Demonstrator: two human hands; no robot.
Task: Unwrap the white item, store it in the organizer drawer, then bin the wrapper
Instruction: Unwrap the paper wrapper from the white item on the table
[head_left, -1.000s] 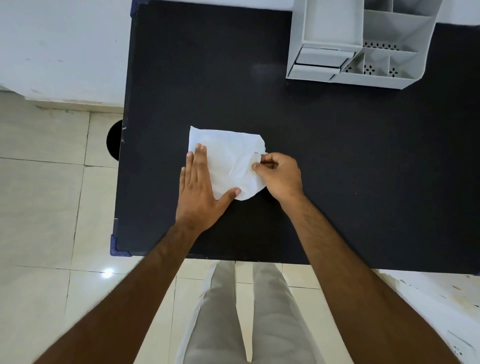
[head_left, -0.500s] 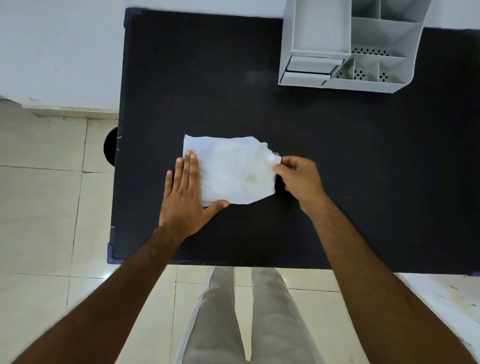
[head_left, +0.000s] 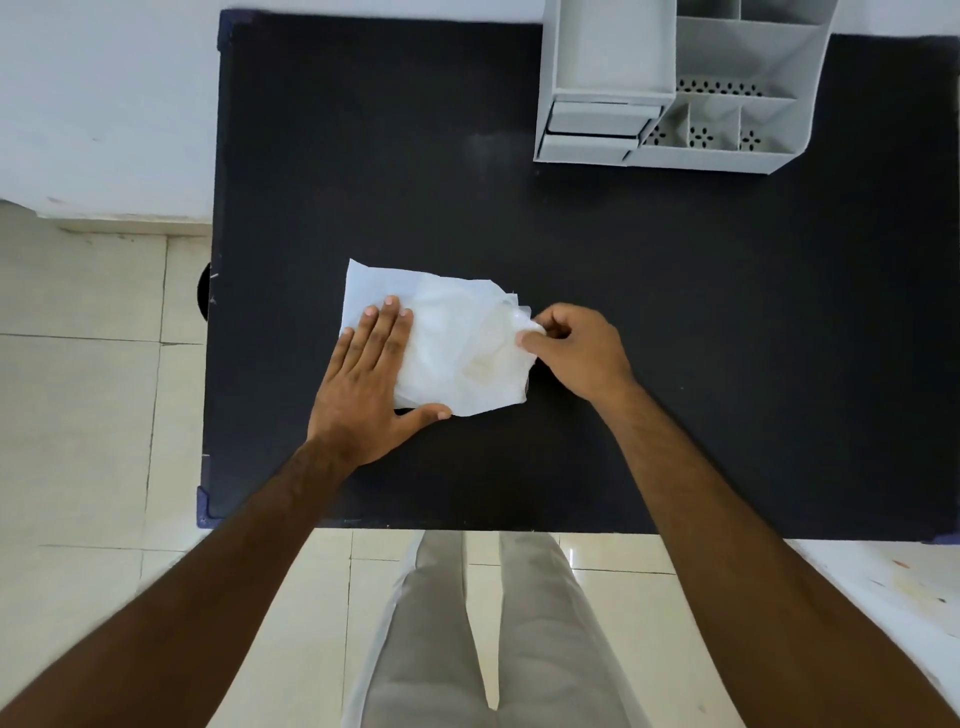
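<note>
The black table carries everything, its near edge close to the person's body so both forearms can reach over it. Well beyond the fingers of both hands, at the far right of the table, stands the grey organizer; its two small drawers face the person and look shut, so one will have to be pulled out before anything can be stored.

Between the two hands lies the white wrapper, a thin, crumpled sheet partly spread flat. A fuller, slightly translucent mound shows toward its right side, probably the white item under the folds, though its outline cannot be made out.

The left hand lies flat and spread on the sheet's left part, fingers extended and gripping nothing; it seems to serve as an anchor so the sheet does not slide. The right hand is at the sheet's right edge, its thumb and forefinger closed in a pinch on a bunched bit of the wrapper there, likely to peel the layer away toward the right.

Unwrapping appears underway, with storing and binning yet to come. No bin can be identified for certain.
</note>
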